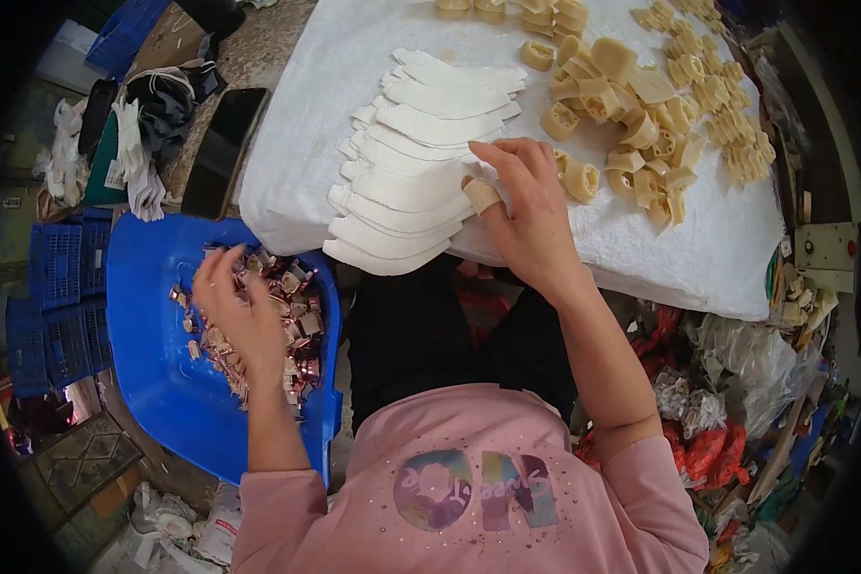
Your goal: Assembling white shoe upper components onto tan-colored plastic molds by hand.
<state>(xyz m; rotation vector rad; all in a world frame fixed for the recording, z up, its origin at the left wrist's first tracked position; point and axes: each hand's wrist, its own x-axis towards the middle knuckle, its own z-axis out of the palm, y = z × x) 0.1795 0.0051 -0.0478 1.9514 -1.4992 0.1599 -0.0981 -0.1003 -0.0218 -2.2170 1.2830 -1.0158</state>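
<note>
My left hand (242, 311) hangs over a blue plastic tub (153, 354), its fingers apart and nothing visible in them. Below it in the tub lie many small shiny copper-pink pieces (301, 311). My right hand (529, 212) is at the right edge of a row of overlapping white curved strips (421, 167). Its thumb, wrapped in a tan band, and its index finger are spread apart, with no piece visible between them. To the right of that hand lies a heap of cream-coloured ring-like pieces (631, 105).
A white cloth-covered work surface (287, 163) bears the strips and cream pieces. More cream pieces (717, 86) lie in rows at its far right. A dark phone (225, 153) and gloves (134, 143) lie left of it. Blue crates (62, 277) stand at far left; plastic bags (727, 383) lie at lower right.
</note>
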